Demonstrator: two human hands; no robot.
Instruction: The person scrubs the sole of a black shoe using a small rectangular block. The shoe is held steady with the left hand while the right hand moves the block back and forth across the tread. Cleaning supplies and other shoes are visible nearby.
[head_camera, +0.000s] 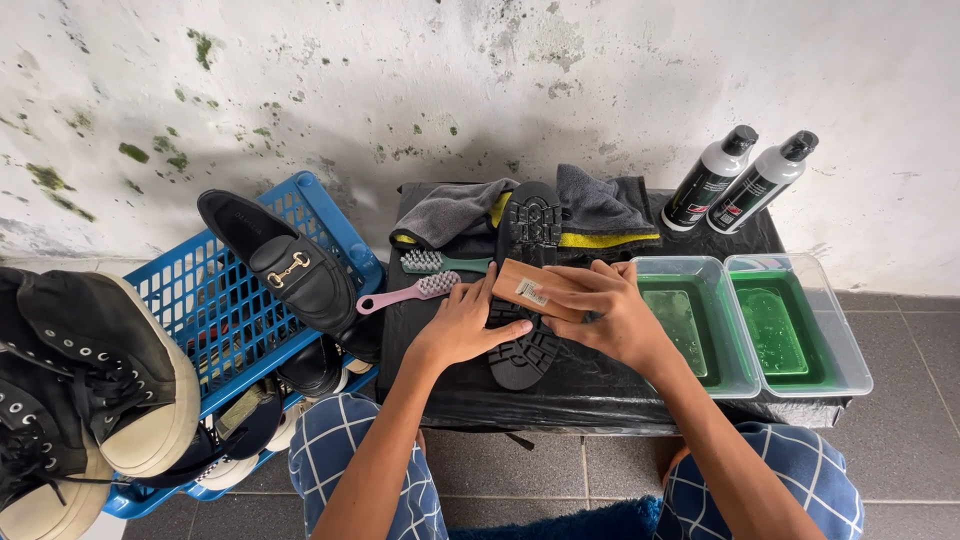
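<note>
A black shoe (530, 225) lies sole up on the black-covered low table (600, 385). My right hand (612, 312) grips a wooden brush (525, 288) laid across the sole. My left hand (462, 325) rests flat on the table and presses against the shoe's left edge, fingertips on the sole. A pink toothbrush (405, 293) and a green one (445, 263) lie just left of the shoe.
Two clear tubs of green liquid (690, 320) (795, 325) sit at the right, with two capped bottles (712, 178) (765, 180) behind. Grey and yellow cloths (600, 212) lie at the back. A blue basket (215, 300) at the left bears a black loafer (280, 265); black high-tops (80, 380) sit beside it.
</note>
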